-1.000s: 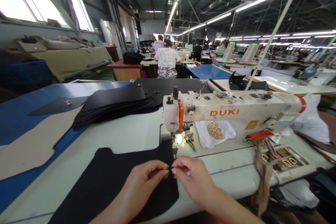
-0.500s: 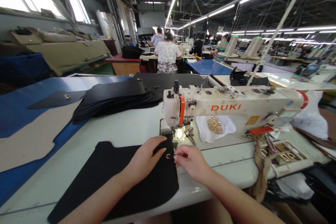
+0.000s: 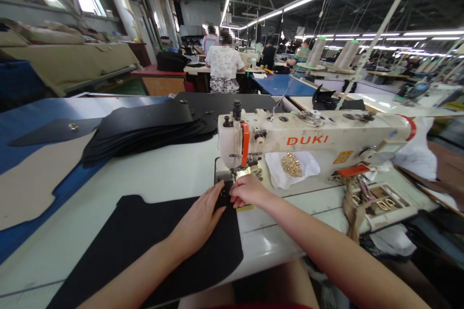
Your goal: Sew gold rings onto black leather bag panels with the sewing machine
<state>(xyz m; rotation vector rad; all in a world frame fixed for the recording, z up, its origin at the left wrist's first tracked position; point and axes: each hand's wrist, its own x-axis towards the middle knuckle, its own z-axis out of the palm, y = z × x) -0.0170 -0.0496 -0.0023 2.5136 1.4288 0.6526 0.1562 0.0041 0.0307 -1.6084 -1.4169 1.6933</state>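
Observation:
A black sheet panel (image 3: 152,222) lies on the sewing table, its top right corner close to the needle area of the DUKI sewing machine (image 3: 271,142). Flat on that panel rests my left hand (image 3: 197,219), its fingers stretched out toward the presser foot and the thumb apart. A small metal ring (image 3: 223,193) sits on the panel just right of my left fingertips. My right hand (image 3: 248,192) is closed at the panel's right edge, beside the ring and just in front of the needle area. Its fingertips are pressed together, and what they pinch is hidden.
Behind on the left is a stack of black panels (image 3: 145,128), with a beige piece (image 3: 43,178) nearer. Gold hardware lies on a white cloth (image 3: 277,178) under the machine arm. A tray (image 3: 393,219) holds metal rings. Several people work farther back.
Both hands have moved forward toward the needle with the panel's corner and ring. My right hand has come in closer beside the ring. The camera view has shifted a little.

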